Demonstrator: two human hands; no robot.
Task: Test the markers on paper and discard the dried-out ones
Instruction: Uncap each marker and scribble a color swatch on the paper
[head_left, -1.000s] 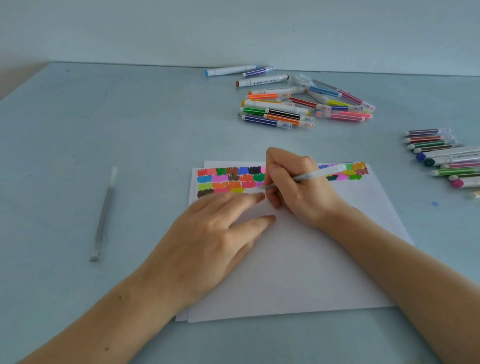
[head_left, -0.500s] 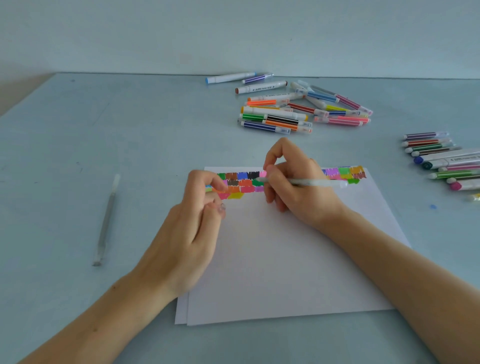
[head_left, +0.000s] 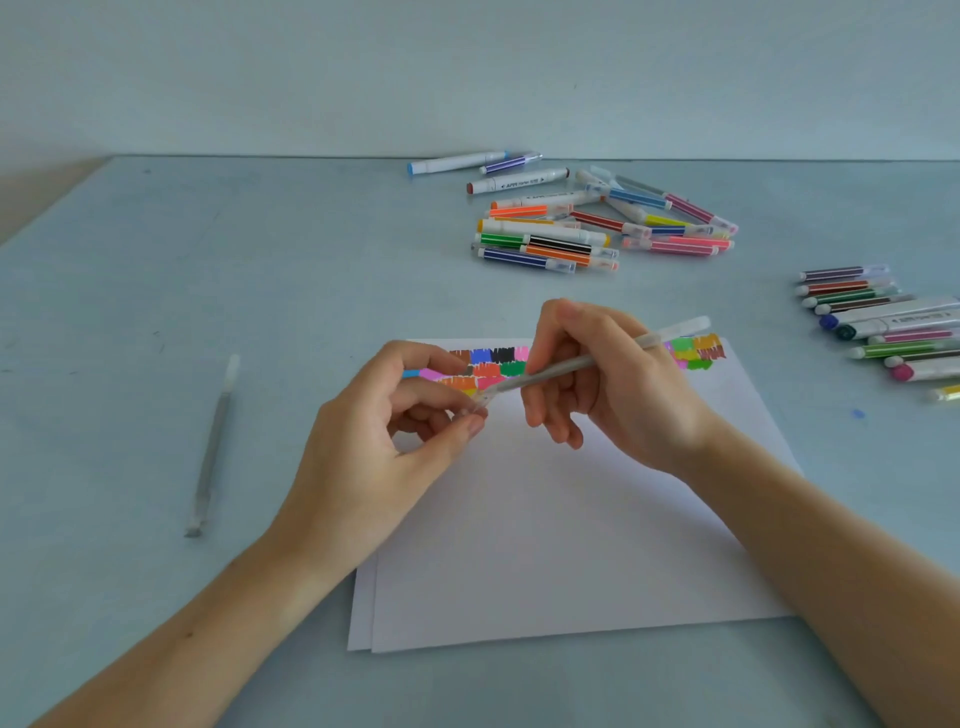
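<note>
A grey pen (head_left: 210, 447) lies alone at far left on the table (head_left: 130, 312), long axis near-vertical in the frame. Over the paper (head_left: 545, 545), the tip end of a pale grey marker (head_left: 571, 366) is pinched by the curled left hand (head_left: 374, 447), and its barrel is gripped by the right hand (head_left: 613, 384); its axis runs lower-left to upper-right, capped end pointing right. The tip is hidden by fingers, colour swatches (head_left: 488, 364) are partly covered, and the marker row (head_left: 883, 332) is cut off at the right edge, beyond the marker pile (head_left: 582, 223).

Left hand (head_left: 387, 441), right hand (head_left: 613, 387): bare; forearms bare, no sleeves, no jewellery.
</note>
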